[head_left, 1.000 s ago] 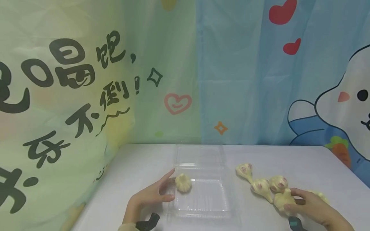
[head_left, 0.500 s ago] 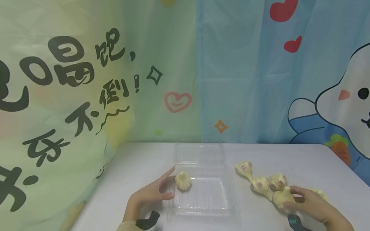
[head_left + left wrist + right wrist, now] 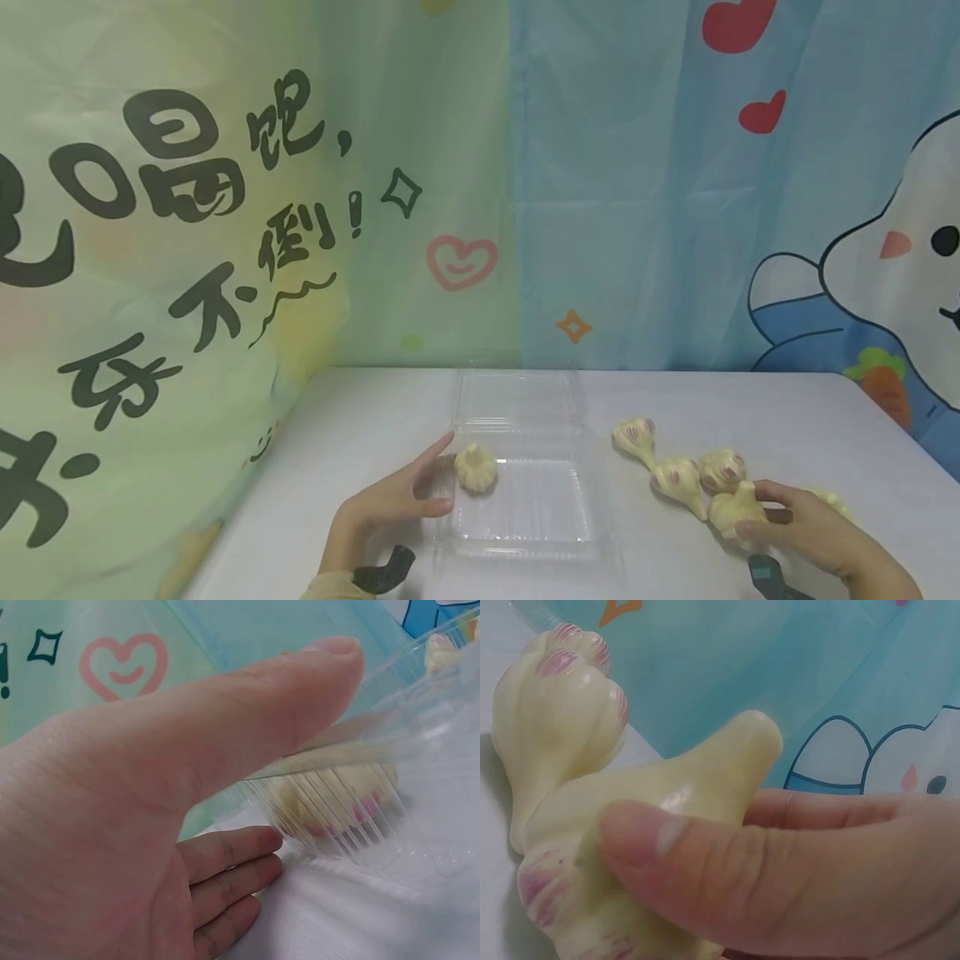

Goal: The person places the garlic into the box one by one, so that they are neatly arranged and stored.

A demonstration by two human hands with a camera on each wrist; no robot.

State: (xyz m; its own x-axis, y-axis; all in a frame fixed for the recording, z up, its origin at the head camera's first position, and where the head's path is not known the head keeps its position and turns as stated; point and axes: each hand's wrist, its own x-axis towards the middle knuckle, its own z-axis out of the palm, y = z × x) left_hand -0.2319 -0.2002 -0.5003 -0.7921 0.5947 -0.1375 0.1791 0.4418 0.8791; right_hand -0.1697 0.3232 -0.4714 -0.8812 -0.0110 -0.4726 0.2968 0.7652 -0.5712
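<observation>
In the head view my right hand point(image 3: 806, 525) grips a pale garlic bulb point(image 3: 729, 512) between thumb and fingers. The right wrist view shows the thumb pressed on that bulb, its stem pointing up and purple streaks at its other end. A clear plastic box point(image 3: 536, 508) lies with its lid point(image 3: 517, 398) folded back. One garlic bulb point(image 3: 476, 468) sits inside, near the box's left wall. My left hand point(image 3: 393, 500) rests at that wall, thumb and fingers spread apart. In the left wrist view its thumb lies along the rim and its fingertips point(image 3: 266, 838) are low by the ribbed side.
Three purple-streaked garlic bulbs lie close by: a far one point(image 3: 634, 438), a middle one point(image 3: 677, 482) and one point(image 3: 722, 471) touching the held bulb. Another bulb point(image 3: 831, 503) is partly hidden behind my right hand. A printed curtain point(image 3: 637, 208) hangs behind the white table point(image 3: 375, 408).
The head view has tilted slightly, so the table scene sits a little higher in it. Both hands and the garlic bulbs keep their places.
</observation>
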